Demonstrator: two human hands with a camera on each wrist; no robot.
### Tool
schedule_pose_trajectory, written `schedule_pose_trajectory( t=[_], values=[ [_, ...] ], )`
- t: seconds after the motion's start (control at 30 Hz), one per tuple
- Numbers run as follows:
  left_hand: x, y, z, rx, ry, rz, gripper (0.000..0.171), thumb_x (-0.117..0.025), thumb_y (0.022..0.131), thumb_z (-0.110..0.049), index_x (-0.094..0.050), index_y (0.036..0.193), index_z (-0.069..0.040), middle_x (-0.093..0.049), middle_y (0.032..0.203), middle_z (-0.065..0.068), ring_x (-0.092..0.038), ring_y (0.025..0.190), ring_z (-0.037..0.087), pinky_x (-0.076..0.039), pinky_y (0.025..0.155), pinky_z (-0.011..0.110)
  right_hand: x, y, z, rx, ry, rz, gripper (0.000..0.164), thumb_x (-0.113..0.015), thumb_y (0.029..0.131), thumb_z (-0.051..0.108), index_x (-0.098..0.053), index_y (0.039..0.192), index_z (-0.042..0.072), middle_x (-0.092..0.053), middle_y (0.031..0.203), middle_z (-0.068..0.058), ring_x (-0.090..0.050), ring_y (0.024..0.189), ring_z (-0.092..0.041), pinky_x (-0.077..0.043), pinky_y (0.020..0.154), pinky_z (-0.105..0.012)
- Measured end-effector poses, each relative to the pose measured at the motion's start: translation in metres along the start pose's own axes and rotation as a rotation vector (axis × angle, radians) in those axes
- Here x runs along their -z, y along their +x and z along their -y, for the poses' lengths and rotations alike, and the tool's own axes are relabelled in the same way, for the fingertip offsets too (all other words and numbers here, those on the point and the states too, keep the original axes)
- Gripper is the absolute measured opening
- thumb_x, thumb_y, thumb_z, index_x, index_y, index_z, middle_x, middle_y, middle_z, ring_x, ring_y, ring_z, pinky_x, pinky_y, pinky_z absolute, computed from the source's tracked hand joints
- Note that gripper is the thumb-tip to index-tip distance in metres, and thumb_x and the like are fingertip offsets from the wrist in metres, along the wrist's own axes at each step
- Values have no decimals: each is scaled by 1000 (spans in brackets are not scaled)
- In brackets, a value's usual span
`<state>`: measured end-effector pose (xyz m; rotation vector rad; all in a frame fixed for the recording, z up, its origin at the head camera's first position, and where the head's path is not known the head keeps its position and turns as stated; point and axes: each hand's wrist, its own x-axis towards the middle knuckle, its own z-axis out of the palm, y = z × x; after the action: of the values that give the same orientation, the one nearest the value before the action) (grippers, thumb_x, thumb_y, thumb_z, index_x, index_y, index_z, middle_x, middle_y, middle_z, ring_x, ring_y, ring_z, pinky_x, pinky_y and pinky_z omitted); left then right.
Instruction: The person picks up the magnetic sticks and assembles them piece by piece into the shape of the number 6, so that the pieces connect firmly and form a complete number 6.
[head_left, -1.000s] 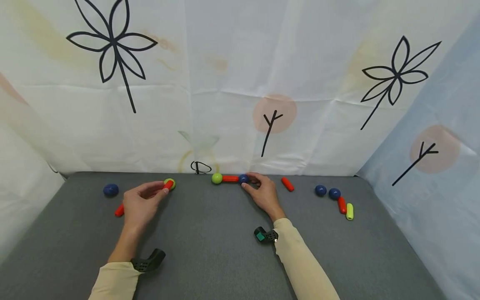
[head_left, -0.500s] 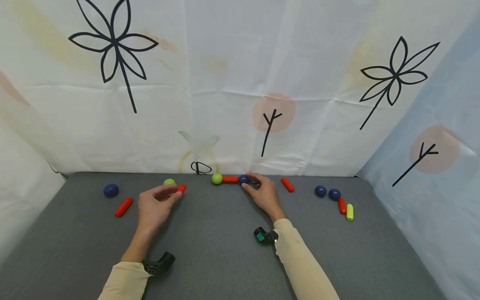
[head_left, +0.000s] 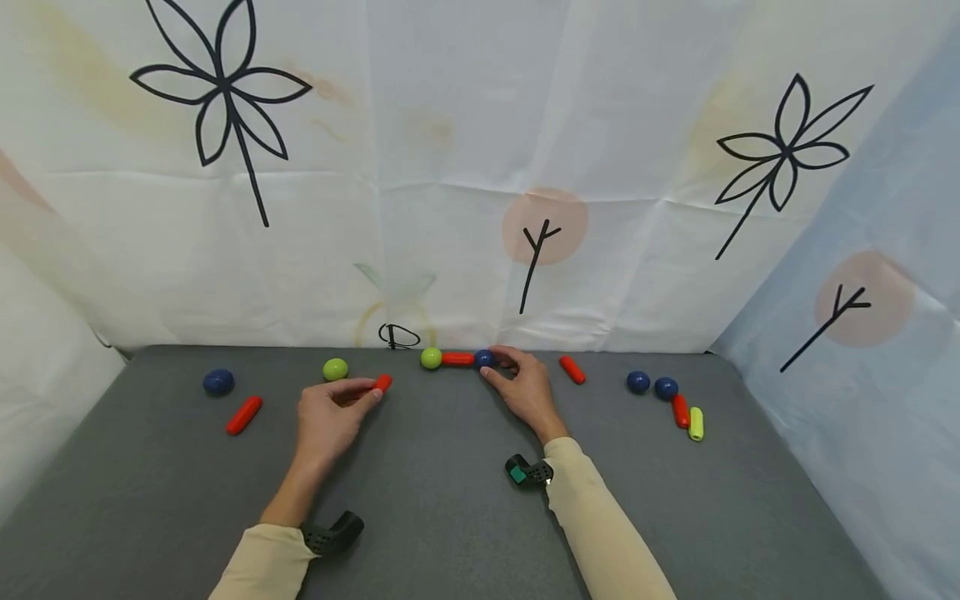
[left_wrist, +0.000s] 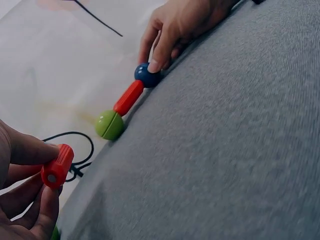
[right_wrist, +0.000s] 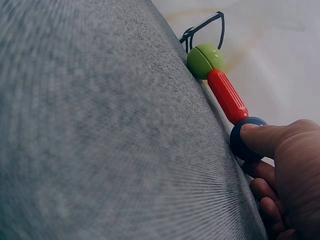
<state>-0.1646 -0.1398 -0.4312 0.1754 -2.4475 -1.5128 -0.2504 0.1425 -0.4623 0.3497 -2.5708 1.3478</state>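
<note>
Grey table below held red rod

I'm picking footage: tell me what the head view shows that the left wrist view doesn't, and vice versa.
Head view only: the far-left blue ball, and the yellow-green rod beside a right-side red rod.
Left wrist view only: the grey spot in the end of the held red rod, and the groove across the row's green ball.
Both: the left hand pinching that held rod, and the right hand holding the row's blue ball, with the middle red rod between the two balls.
</note>
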Motion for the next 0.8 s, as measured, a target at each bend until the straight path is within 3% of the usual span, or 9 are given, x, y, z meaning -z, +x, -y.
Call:
schedule_pose_trajectory(
  t=[0.43, 0.8],
  values=[
    [-30, 4, -8, 4, -30, 30, 19, -78, 90, -12, -79, 108, -4, -76, 97, 12, -70, 89, 24, -55, 76, 36, 0, 0, 0, -3, -3, -1, 40, -80, 90, 18, -71, 127, 8, -72, 116, -10, -65, 105, -27, -51, 95, -43],
    [-59, 3, -14, 51, -50, 7, 17, -79, 89, -12, -80, 104, -4, -76, 91, 10, -69, 84, 23, -53, 73, 35, 1, 1, 0, -10, -5, 5, 40, -80, 90, 18, -70, 127, 8, -72, 115, -10, -65, 105, -26, -50, 95, -42]
  ],
)
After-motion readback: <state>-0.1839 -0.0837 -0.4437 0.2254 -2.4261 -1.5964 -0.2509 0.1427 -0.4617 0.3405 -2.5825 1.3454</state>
